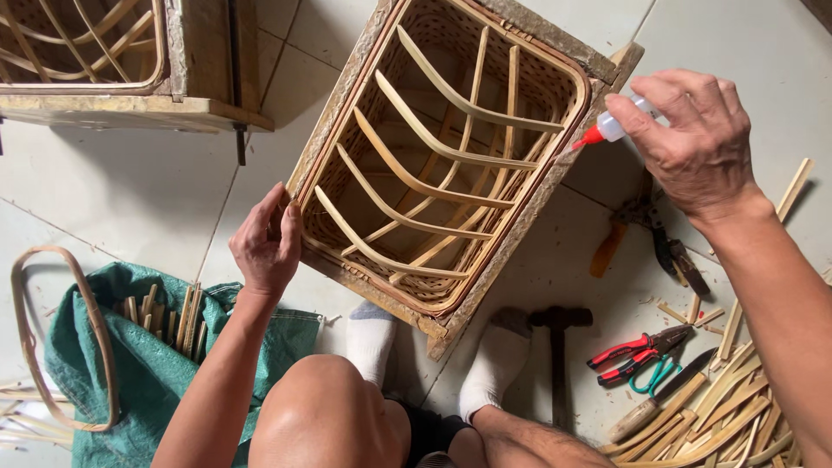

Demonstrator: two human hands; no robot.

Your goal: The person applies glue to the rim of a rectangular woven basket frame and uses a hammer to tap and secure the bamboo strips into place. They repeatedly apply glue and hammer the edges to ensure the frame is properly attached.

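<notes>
A woven rattan basket (364, 147) sits inside a rough wooden frame, tilted on the tiled floor above my socked feet. Curved bamboo ribs (416, 178) cross its open inside. My left hand (267, 243) grips the frame's near left corner. My right hand (693, 143) holds a small white glue bottle (611, 128) with a red nozzle. The nozzle tip touches the basket's rim at its right corner.
A second framed basket (87, 52) stands at top left. A green sack (147, 364) with bamboo sticks and a rattan hoop (95, 347) lies at left. A hammer (559, 347), red-handled pliers (637, 351), shears (663, 243), a knife and bamboo strips (728, 407) lie at right.
</notes>
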